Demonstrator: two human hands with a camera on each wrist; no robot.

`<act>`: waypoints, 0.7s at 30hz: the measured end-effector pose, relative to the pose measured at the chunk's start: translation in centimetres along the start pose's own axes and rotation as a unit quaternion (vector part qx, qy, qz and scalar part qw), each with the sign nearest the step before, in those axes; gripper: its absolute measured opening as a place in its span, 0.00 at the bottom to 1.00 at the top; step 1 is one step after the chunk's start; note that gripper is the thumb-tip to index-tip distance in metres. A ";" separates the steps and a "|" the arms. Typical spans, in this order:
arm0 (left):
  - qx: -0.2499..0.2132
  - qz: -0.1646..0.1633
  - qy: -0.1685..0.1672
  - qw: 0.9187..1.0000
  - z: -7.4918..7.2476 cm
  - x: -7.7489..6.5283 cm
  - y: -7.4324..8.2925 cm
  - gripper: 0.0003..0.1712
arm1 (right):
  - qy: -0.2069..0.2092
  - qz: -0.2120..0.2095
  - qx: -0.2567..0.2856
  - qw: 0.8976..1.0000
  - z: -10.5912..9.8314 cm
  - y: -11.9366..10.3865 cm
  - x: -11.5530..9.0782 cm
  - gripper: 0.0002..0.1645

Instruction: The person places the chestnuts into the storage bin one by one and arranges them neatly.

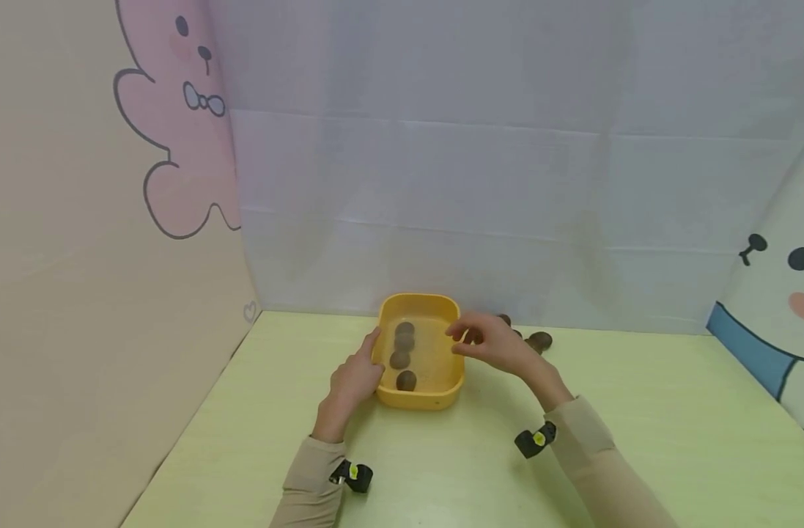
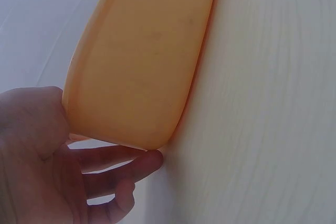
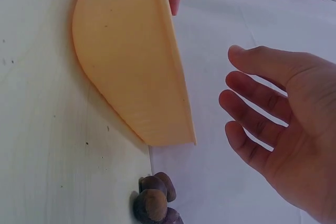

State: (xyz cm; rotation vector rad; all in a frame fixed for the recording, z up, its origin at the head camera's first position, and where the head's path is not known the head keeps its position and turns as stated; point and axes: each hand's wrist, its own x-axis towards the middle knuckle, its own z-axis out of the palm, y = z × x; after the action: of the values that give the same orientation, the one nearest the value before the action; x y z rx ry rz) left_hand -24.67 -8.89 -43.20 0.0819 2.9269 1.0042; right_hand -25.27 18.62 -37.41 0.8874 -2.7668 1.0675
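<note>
A yellow plastic container (image 1: 418, 401) sits near the back of the table, with several brown chestnuts (image 1: 399, 360) in a row along its left side. My left hand (image 1: 357, 378) holds its left wall; in the left wrist view, the thumb is at the rim and the fingers (image 2: 121, 174) lie along the outside. Over the container's right rim hovers my right hand (image 1: 490, 342), palm empty, its fingers loosely bent and apart. Beyond that hand, several more chestnuts (image 3: 151, 204) lie in a cluster on the table, partly hidden by it in the head view.
The pale yellow-green table (image 1: 243, 440) meets a whitish cloth wall (image 1: 415, 183) just behind the container. A cream side panel (image 1: 78, 330) with a pink cartoon bear borders the left, and another cartoon panel (image 1: 797, 323) stands at the right.
</note>
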 end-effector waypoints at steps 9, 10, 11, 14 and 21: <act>0.007 0.003 0.001 1.000 0.2 0.3 0.1 0.40 | 0.095 0.101 0.039 0.990 -0.9 1.9 -3.1 0.16; 0.007 0.003 0.001 1.000 0.2 0.4 0.1 0.40 | 0.105 0.112 0.041 0.987 -1.0 2.2 -3.4 0.16; 0.007 0.003 0.001 1.000 0.3 0.4 0.0 0.40 | 0.114 0.122 0.043 0.985 -1.0 2.5 -3.7 0.16; 0.009 0.002 -0.002 1.000 0.3 0.5 0.0 0.40 | 0.132 0.142 0.042 0.980 -1.1 3.5 -4.5 0.18; 0.007 -0.001 -0.007 1.000 0.4 0.7 0.0 0.40 | 0.139 0.164 0.062 0.975 -0.4 6.3 -4.7 0.22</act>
State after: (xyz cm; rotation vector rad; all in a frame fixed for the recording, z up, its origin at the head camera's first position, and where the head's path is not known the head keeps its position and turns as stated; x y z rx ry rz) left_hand -25.36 -8.58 -43.55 0.0867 2.9216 0.9791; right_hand -24.78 24.98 -42.05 0.2579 -2.6846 1.3067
